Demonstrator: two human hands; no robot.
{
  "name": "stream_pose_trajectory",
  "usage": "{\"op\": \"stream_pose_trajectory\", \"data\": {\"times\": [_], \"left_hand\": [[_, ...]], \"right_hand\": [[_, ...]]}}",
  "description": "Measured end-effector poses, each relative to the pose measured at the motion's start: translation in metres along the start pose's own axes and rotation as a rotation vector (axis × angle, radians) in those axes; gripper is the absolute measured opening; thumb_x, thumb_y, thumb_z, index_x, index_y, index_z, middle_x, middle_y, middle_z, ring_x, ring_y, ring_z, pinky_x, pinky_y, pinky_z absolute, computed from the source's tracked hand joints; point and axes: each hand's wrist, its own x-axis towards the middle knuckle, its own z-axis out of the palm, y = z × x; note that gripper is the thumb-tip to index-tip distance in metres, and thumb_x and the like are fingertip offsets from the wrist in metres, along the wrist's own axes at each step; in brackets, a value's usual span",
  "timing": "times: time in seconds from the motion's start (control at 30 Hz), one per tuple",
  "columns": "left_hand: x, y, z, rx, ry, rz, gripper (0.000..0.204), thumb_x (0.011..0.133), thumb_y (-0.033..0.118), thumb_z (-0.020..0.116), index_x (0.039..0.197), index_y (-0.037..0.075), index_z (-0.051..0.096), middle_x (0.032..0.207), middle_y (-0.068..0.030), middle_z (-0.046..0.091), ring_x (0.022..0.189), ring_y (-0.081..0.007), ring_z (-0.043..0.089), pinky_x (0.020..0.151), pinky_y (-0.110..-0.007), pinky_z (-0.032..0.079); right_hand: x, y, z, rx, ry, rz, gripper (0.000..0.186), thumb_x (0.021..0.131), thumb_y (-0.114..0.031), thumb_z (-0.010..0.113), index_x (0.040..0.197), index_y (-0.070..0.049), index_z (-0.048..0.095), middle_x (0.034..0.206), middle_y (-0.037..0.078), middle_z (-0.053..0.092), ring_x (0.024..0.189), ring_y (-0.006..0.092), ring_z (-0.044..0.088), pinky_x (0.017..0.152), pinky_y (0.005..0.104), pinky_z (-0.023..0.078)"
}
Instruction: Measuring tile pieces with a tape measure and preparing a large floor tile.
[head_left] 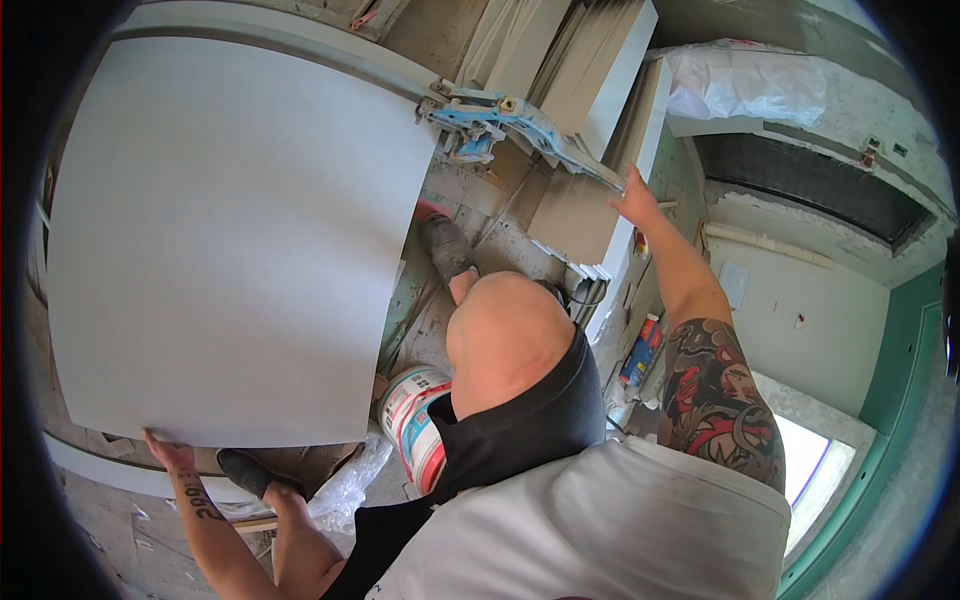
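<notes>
A large white tile [230, 230] lies on a long tile cutter, with the cutter's rail [275, 55] along its far edge. My left hand [170, 452] grips the tile's near edge at the lower left. My right hand [630, 200] is closed round the end of the cutter's long blue-and-grey handle [540, 135], out to the right of the tile, beside stacked tiles [580, 225].
A round bucket [400, 420] sits by my bent knee. Plastic wrap [350, 480] lies near my left foot. A blue-and-red tube [640, 350] is at the right, below a white wall [820, 310] and a green frame [905, 340]. A plastic-wrapped bundle [740, 85] is at top right.
</notes>
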Motion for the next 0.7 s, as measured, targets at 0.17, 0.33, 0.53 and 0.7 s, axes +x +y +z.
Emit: {"op": "stream_pose_trajectory", "data": {"times": [0.17, 0.33, 0.53, 0.7], "left_hand": [[-0.008, 0.007, 0.005, 0.022, 0.013, 0.02, 0.059, 0.084, 0.05, 0.047, 0.13, 0.013, 0.041, 0.132, -0.0052, 0.043, 0.12, -0.0256, 0.04, 0.1, -0.044, 0.033], [-0.007, 0.005, 0.004, 0.055, -0.015, 0.053, 0.057, 0.085, 0.048, 0.048, 0.13, 0.013, 0.041, 0.133, -0.0053, 0.042, 0.12, -0.0249, 0.04, 0.099, -0.043, 0.034], [-0.022, -0.001, 0.022, 0.055, 0.081, 0.013, 0.054, 0.085, 0.047, 0.048, 0.128, 0.013, 0.044, 0.129, -0.0041, 0.046, 0.118, -0.0242, 0.042, 0.096, -0.043, 0.036], [-0.018, 0.004, 0.015, 0.041, 0.036, 0.021, 0.054, 0.085, 0.048, 0.048, 0.126, 0.013, 0.045, 0.129, -0.004, 0.046, 0.116, -0.0243, 0.043, 0.097, -0.043, 0.036]], "right_hand": [[-0.016, 0.02, -0.01, -0.199, 0.027, 0.108, 0.062, 0.07, -0.021, 0.071, 0.122, -0.005, 0.042, 0.113, 0.021, 0.055, 0.107, 0.0393, 0.051, 0.092, 0.041, 0.042], [0.005, 0.054, 0.008, -0.057, -0.123, 0.298, 0.031, 0.073, -0.016, 0.066, 0.098, -0.002, 0.053, 0.096, 0.022, 0.061, 0.093, 0.0409, 0.057, 0.081, 0.0447, 0.046], [0.003, 0.053, 0.025, -0.148, 0.025, 0.239, 0.015, 0.075, -0.009, 0.058, 0.086, 0.0, 0.053, 0.087, 0.025, 0.06, 0.086, 0.043, 0.058, 0.075, 0.0477, 0.047], [0.005, 0.041, 0.018, -0.147, 0.024, 0.187, 0.017, 0.074, -0.008, 0.06, 0.086, 0.001, 0.053, 0.085, 0.026, 0.06, 0.084, 0.0425, 0.058, 0.075, 0.0472, 0.047]]}}
